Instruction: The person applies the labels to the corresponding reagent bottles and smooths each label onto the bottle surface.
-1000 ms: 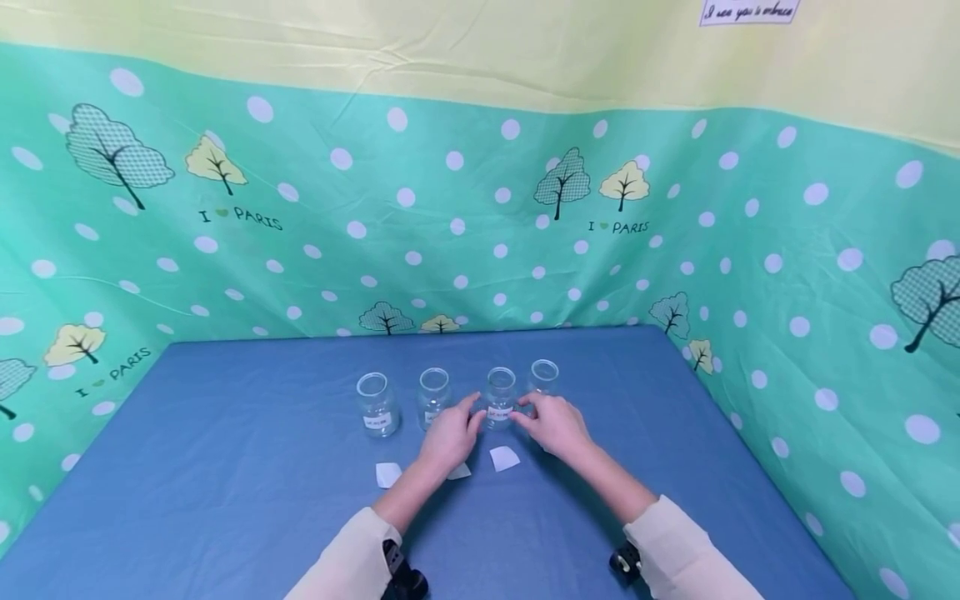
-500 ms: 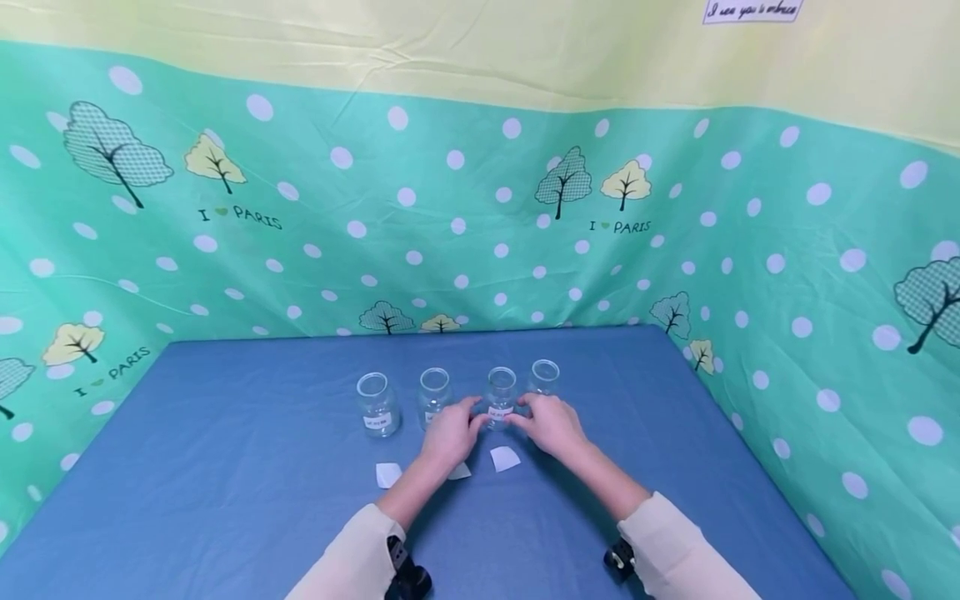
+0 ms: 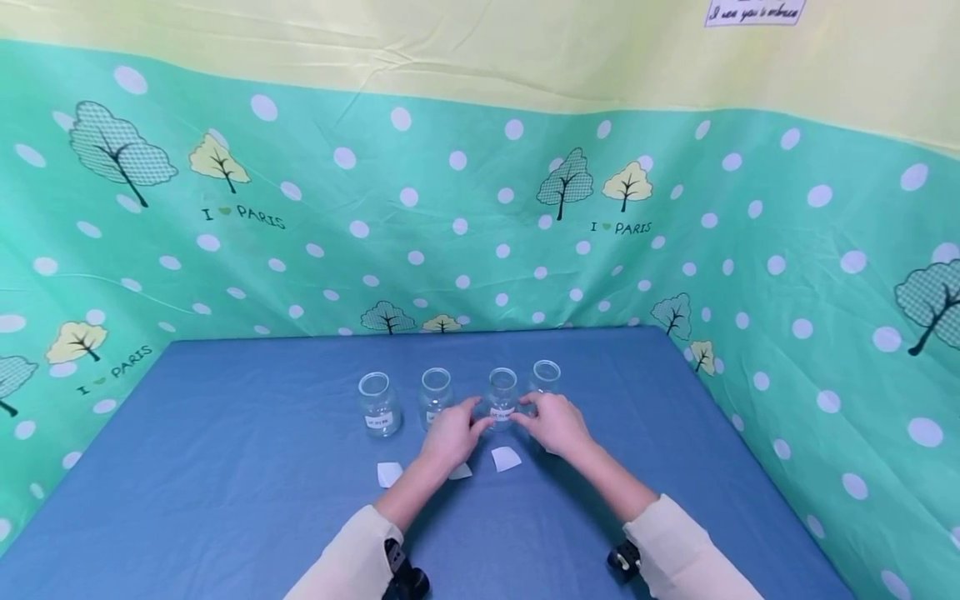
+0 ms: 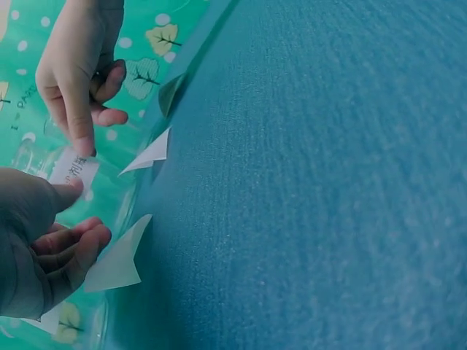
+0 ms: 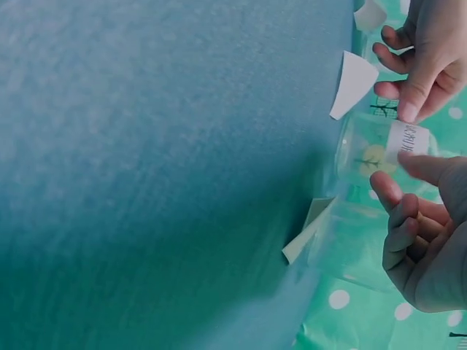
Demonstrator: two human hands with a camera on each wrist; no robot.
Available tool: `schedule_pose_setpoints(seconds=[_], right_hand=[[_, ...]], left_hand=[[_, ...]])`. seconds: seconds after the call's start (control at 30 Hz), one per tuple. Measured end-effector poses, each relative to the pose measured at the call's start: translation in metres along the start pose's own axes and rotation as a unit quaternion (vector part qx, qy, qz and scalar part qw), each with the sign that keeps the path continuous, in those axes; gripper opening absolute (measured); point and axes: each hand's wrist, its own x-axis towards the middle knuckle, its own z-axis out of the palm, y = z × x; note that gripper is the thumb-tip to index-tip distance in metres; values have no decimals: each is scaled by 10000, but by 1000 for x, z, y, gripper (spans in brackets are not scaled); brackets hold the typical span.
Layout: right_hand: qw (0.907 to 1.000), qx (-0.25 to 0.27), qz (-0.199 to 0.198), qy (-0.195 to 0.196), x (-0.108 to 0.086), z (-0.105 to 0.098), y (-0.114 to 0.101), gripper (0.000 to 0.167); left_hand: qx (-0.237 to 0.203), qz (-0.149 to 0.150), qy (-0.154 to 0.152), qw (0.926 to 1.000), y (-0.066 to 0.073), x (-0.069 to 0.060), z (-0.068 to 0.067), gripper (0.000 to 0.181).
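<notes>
A clear glass jar [image 3: 502, 393] stands upright on the table between the two hands. Across its front is a white label [image 5: 410, 137] with dark writing. My left hand [image 3: 448, 435] holds the jar from the left, its thumb on one end of the label in the left wrist view. From the other side my right hand [image 3: 557, 425] holds the same jar, thumb at the label's opposite end. The remaining fingers of both hands are loosely bent. The far side of the jar is hidden.
More lidless jars stand in the row: a labelled one [image 3: 379, 408] far left, another [image 3: 436, 390] behind the left hand, and one [image 3: 545, 379] partly behind the right. Small white paper pieces [image 3: 506, 459] lie in front on the blue tablecloth [image 3: 225, 467].
Both hands stay at the same jar. Their thumbs press close in on the label half a second ago, then ease slightly outward to its ends. The other jars and papers stay put.
</notes>
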Motion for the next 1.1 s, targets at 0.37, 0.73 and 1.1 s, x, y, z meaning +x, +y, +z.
schedule_pose_setpoints(seconds=[0.37,0.73,1.1], right_hand=[[9998,159,-56,-65,0,1,4,37],[9991,371,-106,-184,-3,-6,5,25],[9990,201,-195,-346,-8,-15,22,14]], left_hand=[[23,28,27,10000,1,-1,0,49],[-64,109,14,9999,-2,-1,-2,44],[-207,-29,0,9998,9,-6,-9,24]])
